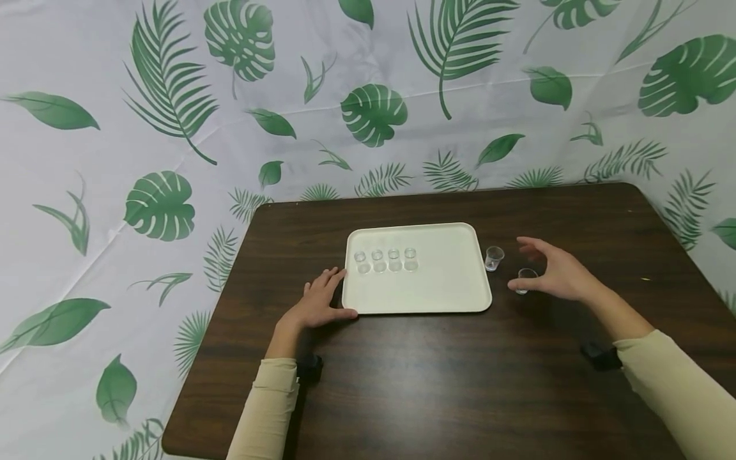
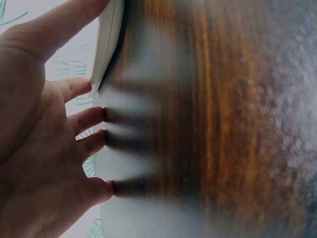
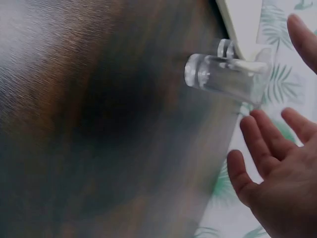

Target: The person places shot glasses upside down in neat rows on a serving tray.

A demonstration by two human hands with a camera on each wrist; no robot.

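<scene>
Loosely, the right hand (image 1: 554, 271) spreads near a transparent, flared cup (image 3: 225, 77); the splayed left hand (image 1: 319, 303) touches a cream, round-cornered tray (image 1: 448, 281); dark wood-grained table (image 1: 425, 377) stretches before its edge.

Tabletop (image 1: 414, 383): wood-grain, smooth, soft gloss throwing back a pale patch of light on the near side; tray (image 1: 448, 281) smooth, plastic-looking, low sheen. Row of four cups (image 1: 393, 260) at left on the tray, plus far cup (image 1: 494, 258) and near cup (image 3: 223, 77) to its right: clear, smooth, shiny, glass or plastic, cannot tell which. Backdrop (image 1: 310, 147) cloth, matt, lightly creased; sleeves (image 1: 267, 402) matt cloth, wrinkled.
</scene>
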